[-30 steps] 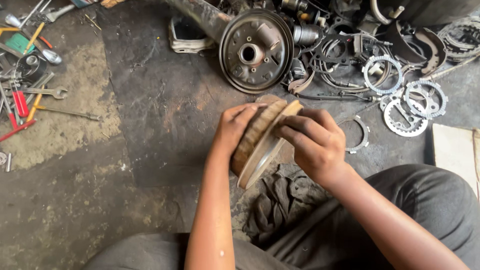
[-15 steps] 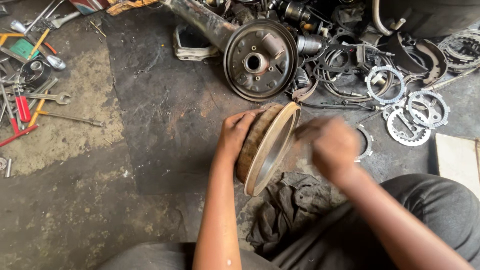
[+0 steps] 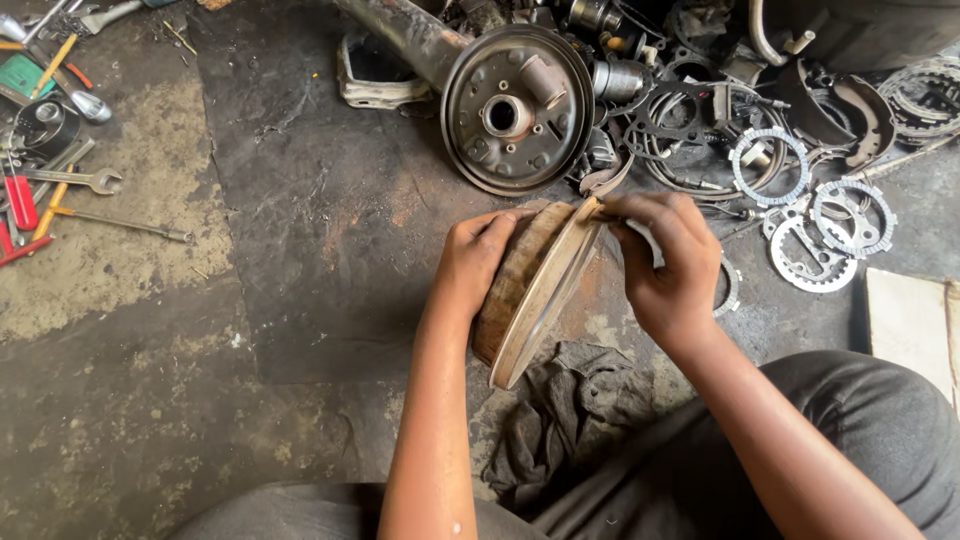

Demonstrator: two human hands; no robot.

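Rusty brake drum (image 3: 525, 290) stood on edge on the oily floor (image 3: 280, 290), both hands on it.

Left hand (image 3: 478, 262) cups the rusty outer wall, right hand (image 3: 668, 262) pinches the far top rim — grey rag (image 3: 560, 420) just near of it, backing plate (image 3: 517, 110) beyond. Looks heavy, rigid cast metal, probably greasy — I'd grab the rim on opposite sides.

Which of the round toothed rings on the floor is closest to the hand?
The small grey ring half hidden behind the right hand is closest. The blue-tinted ring and the two pale rings lie farther right, clear of it.
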